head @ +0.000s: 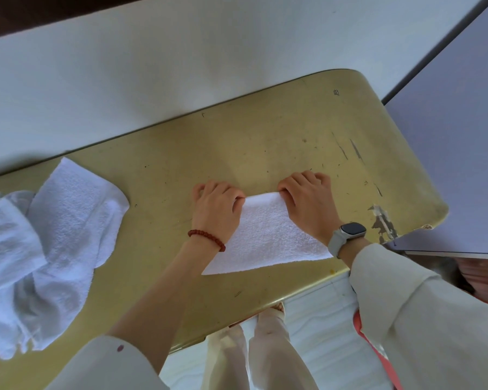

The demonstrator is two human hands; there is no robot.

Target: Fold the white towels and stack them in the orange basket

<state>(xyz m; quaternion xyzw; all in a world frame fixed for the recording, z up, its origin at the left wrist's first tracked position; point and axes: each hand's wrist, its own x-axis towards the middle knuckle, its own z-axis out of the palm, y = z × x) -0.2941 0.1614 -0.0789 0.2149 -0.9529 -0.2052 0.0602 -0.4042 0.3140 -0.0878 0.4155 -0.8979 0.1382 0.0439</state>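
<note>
Yellow-green table (265, 136), scuffed, with chipped paint at right edge. At far left, heap of unfolded white towels (54, 235), crumpled. Near centre, folded white towel (265, 235), flat on table. Left hand (216, 209) and right hand (307, 204), apart, fingers curled, each pinching a far corner of folded towel. Red bead bracelet (206, 239) on left wrist; pale watch (350, 232) on right wrist.

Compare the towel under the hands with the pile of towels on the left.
The towel under the hands lies flat in a neat shape; the pile is crumpled. The left hand and right hand grip the flat towel's far corners; nothing touches the pile. Both are white terry on the yellow table.
</note>
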